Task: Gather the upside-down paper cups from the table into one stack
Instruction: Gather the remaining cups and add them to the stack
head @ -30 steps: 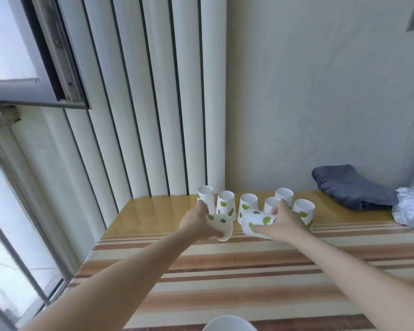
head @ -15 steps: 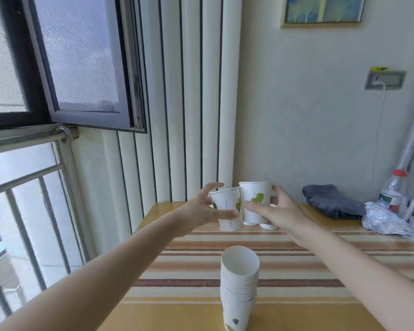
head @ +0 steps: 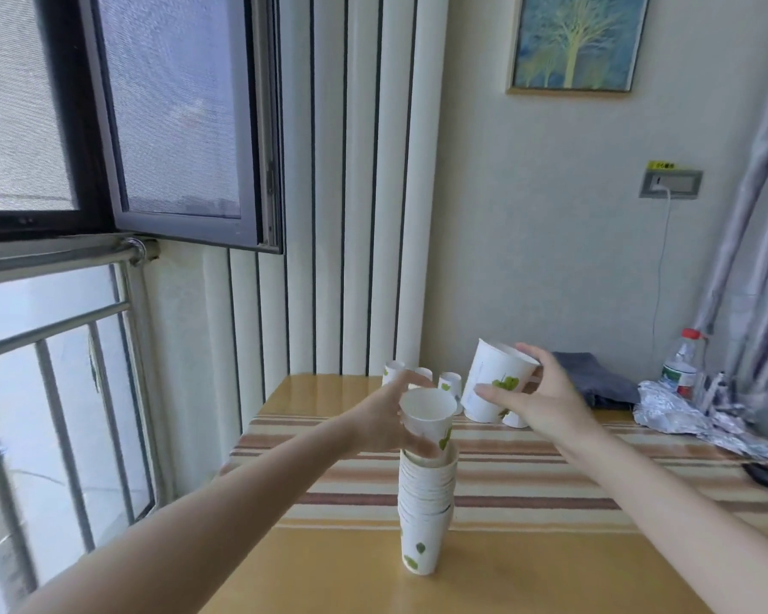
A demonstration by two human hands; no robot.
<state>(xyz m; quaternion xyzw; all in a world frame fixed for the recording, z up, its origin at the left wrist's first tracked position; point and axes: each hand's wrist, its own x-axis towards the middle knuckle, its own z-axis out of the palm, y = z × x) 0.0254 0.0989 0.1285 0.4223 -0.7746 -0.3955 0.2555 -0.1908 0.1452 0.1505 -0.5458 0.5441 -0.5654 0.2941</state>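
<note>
A tall stack of white paper cups with green leaf prints stands mouth-up near the table's front edge. My left hand grips one cup, mouth up, with its base just inside the stack's top. My right hand holds a second cup tilted in the air, to the right of and above the stack. Several upside-down cups remain at the far side of the table, partly hidden behind my hands.
The table has a striped runner across its middle. A folded grey cloth, a water bottle and crumpled foil lie at the far right. An open window and railing are on the left.
Both hands lifted a cup each from the far row and turned them mouth up. My left hand brought its cup down and nearer, onto the stack; the camera tilted up.
</note>
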